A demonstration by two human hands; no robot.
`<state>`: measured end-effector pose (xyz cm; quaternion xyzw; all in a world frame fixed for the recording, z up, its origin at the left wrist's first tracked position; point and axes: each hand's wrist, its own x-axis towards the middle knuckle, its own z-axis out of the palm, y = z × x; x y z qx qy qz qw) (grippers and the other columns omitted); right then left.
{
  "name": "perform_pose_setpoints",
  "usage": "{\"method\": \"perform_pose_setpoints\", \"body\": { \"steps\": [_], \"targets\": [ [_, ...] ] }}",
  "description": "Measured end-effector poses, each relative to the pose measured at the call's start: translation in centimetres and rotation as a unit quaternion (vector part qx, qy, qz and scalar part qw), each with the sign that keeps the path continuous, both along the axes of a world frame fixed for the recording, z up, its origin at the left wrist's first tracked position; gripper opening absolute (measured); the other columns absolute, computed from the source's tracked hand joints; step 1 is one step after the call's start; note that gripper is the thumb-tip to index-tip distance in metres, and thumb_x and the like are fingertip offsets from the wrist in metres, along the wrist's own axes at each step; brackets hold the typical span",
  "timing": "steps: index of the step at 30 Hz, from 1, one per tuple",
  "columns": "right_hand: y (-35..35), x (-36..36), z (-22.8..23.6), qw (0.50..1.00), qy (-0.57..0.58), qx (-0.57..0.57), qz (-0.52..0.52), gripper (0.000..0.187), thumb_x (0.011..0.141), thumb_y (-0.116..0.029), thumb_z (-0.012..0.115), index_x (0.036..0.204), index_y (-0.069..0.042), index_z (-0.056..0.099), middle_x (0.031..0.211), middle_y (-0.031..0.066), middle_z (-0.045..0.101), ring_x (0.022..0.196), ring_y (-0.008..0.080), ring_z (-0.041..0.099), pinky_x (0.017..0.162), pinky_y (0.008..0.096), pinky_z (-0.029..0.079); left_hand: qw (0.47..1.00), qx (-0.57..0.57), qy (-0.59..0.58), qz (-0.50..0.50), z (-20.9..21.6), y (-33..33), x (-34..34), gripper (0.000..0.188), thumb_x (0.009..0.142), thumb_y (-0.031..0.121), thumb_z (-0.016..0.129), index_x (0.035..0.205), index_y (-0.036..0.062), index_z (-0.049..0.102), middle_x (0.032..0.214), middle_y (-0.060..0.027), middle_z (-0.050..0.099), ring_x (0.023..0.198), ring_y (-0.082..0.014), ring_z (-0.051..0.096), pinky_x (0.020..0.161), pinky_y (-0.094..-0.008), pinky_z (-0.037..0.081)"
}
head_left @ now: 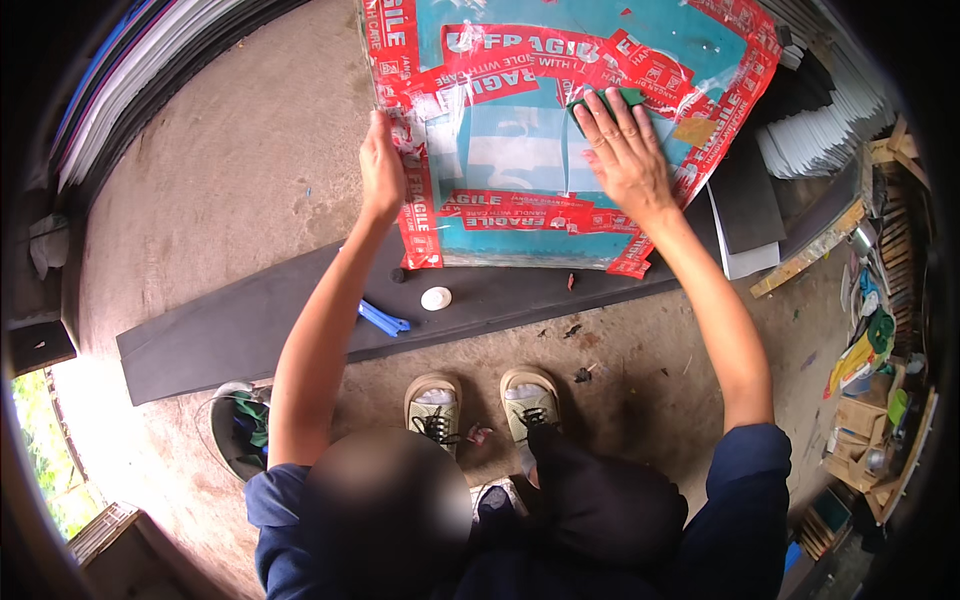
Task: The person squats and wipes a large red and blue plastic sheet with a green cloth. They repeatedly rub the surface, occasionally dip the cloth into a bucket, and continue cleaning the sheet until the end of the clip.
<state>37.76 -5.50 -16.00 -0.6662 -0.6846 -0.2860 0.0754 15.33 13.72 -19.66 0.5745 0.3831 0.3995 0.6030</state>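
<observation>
A large flat turquoise board [530,170] bordered and crossed with red-and-white printed tape lies in front of me. My right hand [630,165] rests on its upper middle with fingers stretched over a dark green pad [632,96]. Most of that pad is hidden beneath the fingers, so I cannot tell whether it is cloth or scouring material. At the board's left edge my left hand [384,170] steadies the taped side, its fingers close together. A pale rectangular patch [515,155] shows under the clear covering, left of the right hand.
Under the board lies a long black sheet [240,315], bearing a white round cap [436,298] and a blue plastic tool [384,318]. A bucket [240,430] stands near my left arm. Stacked sheets [835,120] and a cluttered wooden shelf [865,430] are at right.
</observation>
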Motion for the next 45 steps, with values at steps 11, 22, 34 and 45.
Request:
{"method": "perform_pose_setpoints", "body": {
  "steps": [11, 22, 34, 45],
  "targets": [
    [0.8, -0.7, 0.1, 0.993, -0.019, -0.086, 0.085, 0.068, 0.081, -0.023, 0.056, 0.141, -0.011, 0.025, 0.147, 0.0013, 0.024, 0.135, 0.0152, 0.023, 0.111, 0.0335, 0.021, 0.985, 0.140, 0.019, 0.095, -1.9, 0.4, 1.5, 0.052, 0.095, 0.049, 0.032, 0.070, 0.0067, 0.046, 0.055, 0.0005, 0.043, 0.043, -0.0066, 0.040, 0.038, -0.0236, 0.032],
    [-0.7, -1.5, -3.0, 0.975, -0.044, -0.169, 0.138, 0.078, 0.077, -0.039, 0.057, 0.141, -0.009, 0.024, 0.148, 0.0036, 0.021, 0.135, 0.0163, 0.022, 0.112, 0.0371, 0.017, 0.988, 0.113, 0.010, 0.106, -1.3, -0.3, 1.9, 0.044, 0.096, 0.037, 0.037, 0.076, -0.0005, 0.049, 0.058, -0.0022, 0.042, 0.055, -0.0094, 0.038, 0.050, -0.0283, 0.035],
    [-0.1, 0.2, -1.7, 0.949, -0.194, -0.161, 0.190, 0.080, 0.079, -0.044, 0.055, 0.143, -0.013, 0.019, 0.149, 0.0033, 0.018, 0.138, 0.0174, 0.013, 0.113, 0.0407, 0.010, 0.989, 0.110, 0.001, 0.100, -1.4, -0.8, 1.8, 0.044, 0.096, 0.037, 0.038, 0.072, 0.0008, 0.048, 0.055, -0.0027, 0.043, 0.053, -0.0089, 0.040, 0.048, -0.0283, 0.035],
    [0.4, -0.9, -2.9, 0.955, -0.162, -0.177, 0.173, 0.068, 0.086, -0.039, 0.047, 0.143, -0.015, 0.019, 0.149, -0.0003, 0.017, 0.138, 0.0139, 0.013, 0.113, 0.0357, 0.010, 0.984, 0.139, 0.027, 0.106, -1.0, -0.6, 1.7, 0.045, 0.097, 0.040, 0.035, 0.074, 0.0041, 0.051, 0.060, 0.0004, 0.043, 0.054, -0.0073, 0.039, 0.050, -0.0257, 0.035]
  ]
}}
